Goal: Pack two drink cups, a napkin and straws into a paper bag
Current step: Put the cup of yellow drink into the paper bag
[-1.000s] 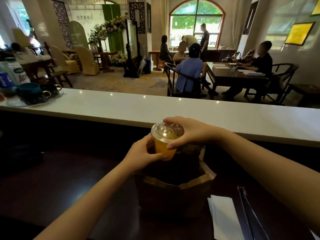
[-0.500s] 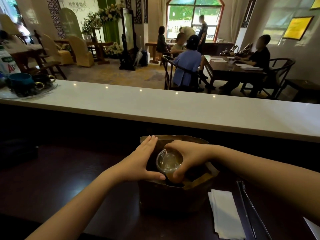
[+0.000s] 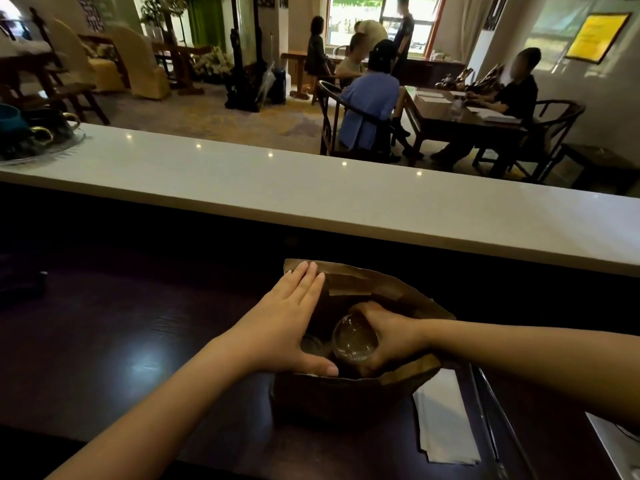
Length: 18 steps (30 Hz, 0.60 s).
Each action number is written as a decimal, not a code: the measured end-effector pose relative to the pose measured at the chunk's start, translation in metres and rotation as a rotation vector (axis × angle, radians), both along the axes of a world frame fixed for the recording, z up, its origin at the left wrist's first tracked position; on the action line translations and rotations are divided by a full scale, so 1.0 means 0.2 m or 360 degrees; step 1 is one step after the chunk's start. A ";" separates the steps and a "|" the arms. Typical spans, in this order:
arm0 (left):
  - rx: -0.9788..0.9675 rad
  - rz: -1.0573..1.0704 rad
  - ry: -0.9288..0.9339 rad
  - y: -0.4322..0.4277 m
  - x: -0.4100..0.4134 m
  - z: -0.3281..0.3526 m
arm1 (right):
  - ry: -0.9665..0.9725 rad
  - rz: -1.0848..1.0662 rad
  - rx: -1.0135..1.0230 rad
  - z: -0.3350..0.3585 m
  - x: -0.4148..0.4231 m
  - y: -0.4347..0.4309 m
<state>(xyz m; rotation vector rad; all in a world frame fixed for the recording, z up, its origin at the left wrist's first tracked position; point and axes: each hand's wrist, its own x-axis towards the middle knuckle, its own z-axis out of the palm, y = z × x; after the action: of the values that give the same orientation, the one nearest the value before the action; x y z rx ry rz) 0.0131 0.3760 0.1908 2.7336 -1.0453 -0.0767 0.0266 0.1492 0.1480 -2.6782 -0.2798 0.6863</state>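
Observation:
A brown paper bag (image 3: 367, 285) stands open on the dark counter. My right hand (image 3: 391, 336) is down inside it, gripping a clear-lidded drink cup (image 3: 353, 337) by its rim. Just left of that cup, deeper in the bag, the lid of a second cup (image 3: 311, 344) shows dimly. My left hand (image 3: 287, 320) lies flat with fingers spread against the bag's left rim, its thumb along the near edge. A white napkin (image 3: 445, 417) lies on the counter right of the bag. Beside it lie wrapped straws (image 3: 498, 424).
A raised white bar top (image 3: 311, 188) runs across behind the bag. A tray with dark cups (image 3: 31, 133) sits at its far left. A white sheet corner (image 3: 616, 441) shows at the lower right. Several people sit at tables beyond the bar.
The cup has gone from above the bag down into it, held by my right hand. My left hand left the cup and now presses the bag's left rim.

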 end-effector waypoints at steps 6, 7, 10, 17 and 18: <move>0.0070 -0.0060 -0.0030 -0.04 -0.04 0.00 | 0.0135 -0.0128 0.0071 -0.12 -0.02 -0.07; 0.0077 -0.0077 -0.0028 -0.05 -0.05 0.00 | 0.0150 -0.0149 0.0066 -0.14 -0.02 -0.07; 0.0085 -0.0098 -0.0023 -0.07 -0.07 -0.01 | 0.0205 -0.0226 0.0072 -0.19 0.00 -0.06; 0.0122 -0.0049 -0.0033 -0.09 -0.04 -0.01 | 0.0187 -0.0281 0.0191 -0.26 0.01 -0.01; 0.0126 -0.0047 -0.0037 -0.09 -0.03 -0.01 | 0.0193 -0.0269 0.0192 -0.27 0.02 -0.01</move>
<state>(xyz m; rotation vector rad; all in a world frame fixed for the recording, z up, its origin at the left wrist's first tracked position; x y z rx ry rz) 0.0066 0.3572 0.1887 2.7960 -1.1121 -0.0935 0.0300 0.1472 0.0945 -2.4992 -0.0600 0.7500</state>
